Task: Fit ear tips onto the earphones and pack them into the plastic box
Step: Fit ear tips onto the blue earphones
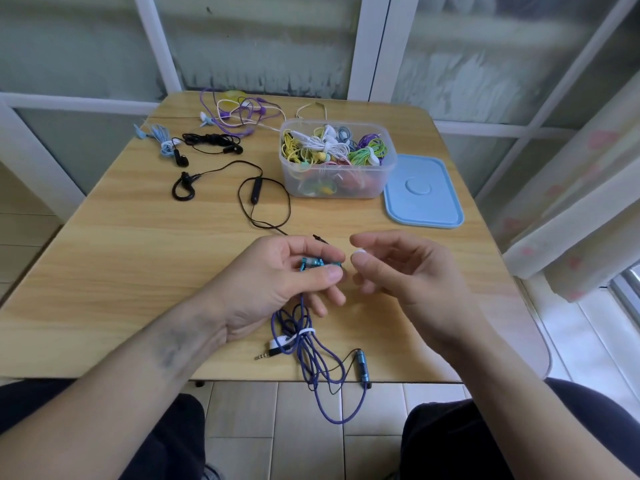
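Note:
My left hand pinches the blue metallic earbuds of a purple-corded earphone between thumb and fingers. Its cord, bundled with a white tie, hangs over the table's front edge with the jack and the blue inline remote. Just to the right, my right hand pinches a small white ear tip between thumb and forefinger, a short gap from the earbuds. The clear plastic box stands at the back, full of several coiled coloured earphones.
The box's blue lid lies flat to its right. A black neckband earphone lies mid-table. Black, light blue and purple-white earphones lie at the back left. The wooden table is small; my knees sit below its front edge.

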Demonstrator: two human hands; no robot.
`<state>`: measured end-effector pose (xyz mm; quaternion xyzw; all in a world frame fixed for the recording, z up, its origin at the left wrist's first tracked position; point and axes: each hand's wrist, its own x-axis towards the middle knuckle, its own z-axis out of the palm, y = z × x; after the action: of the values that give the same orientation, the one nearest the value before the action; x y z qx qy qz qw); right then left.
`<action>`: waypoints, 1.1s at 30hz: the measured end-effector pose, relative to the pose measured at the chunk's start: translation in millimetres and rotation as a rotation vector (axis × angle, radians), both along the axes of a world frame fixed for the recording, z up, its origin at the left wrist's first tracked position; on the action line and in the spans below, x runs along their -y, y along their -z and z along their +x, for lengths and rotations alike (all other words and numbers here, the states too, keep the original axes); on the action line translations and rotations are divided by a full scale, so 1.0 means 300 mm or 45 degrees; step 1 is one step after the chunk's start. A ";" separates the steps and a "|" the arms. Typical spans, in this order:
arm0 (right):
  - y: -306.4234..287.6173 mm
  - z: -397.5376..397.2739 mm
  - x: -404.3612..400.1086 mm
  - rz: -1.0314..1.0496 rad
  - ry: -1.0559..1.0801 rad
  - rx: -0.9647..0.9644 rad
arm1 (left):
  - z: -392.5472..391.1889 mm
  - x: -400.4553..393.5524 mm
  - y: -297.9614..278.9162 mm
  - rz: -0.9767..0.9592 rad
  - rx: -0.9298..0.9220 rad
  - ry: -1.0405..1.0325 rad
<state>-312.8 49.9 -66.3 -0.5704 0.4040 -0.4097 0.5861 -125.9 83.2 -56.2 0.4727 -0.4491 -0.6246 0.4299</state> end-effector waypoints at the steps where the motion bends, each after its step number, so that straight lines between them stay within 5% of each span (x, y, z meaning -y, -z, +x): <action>1: -0.001 0.002 -0.004 -0.015 -0.016 -0.007 | -0.003 -0.002 0.000 0.013 -0.038 0.001; 7: 0.004 0.000 -0.006 -0.071 0.012 -0.118 | 0.007 0.002 -0.004 0.204 -0.358 0.000; 22: -0.035 -0.007 -0.012 -0.201 -0.083 -0.210 | -0.014 -0.007 0.009 -0.051 -0.041 -0.102; 33: -0.034 0.011 -0.025 -0.123 0.035 -0.033 | -0.023 -0.023 -0.005 -0.239 0.135 -0.090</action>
<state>-309.7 57.4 -56.1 -0.5979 0.3991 -0.4292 0.5468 -132.8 90.1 -54.7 0.4782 -0.5108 -0.5383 0.4696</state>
